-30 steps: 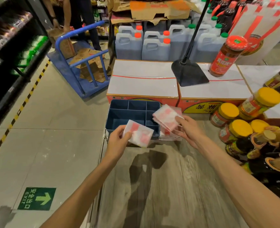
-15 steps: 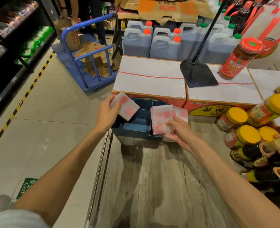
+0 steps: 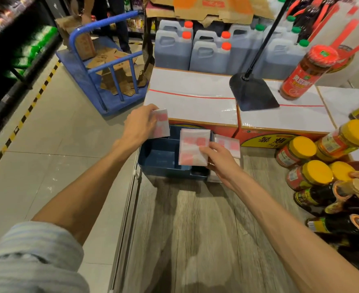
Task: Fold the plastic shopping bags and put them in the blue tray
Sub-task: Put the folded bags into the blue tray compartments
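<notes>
Your right hand (image 3: 218,160) hides the tray's (image 3: 163,159) 3 o'clock corner, and the bag (image 3: 193,148) it pinches covers the compartments there, so you cannot tell what lies under it. Your left hand (image 3: 139,127) is closed on another folded bag (image 3: 161,123), held upright over the tray's 11 o'clock corner; its fingers are hidden behind the bag. A third bag (image 3: 229,144) lies just beside the tray at 3 o'clock, partly behind your right hand. The tray sits at the table's (image 3: 195,229) 12 o'clock edge.
</notes>
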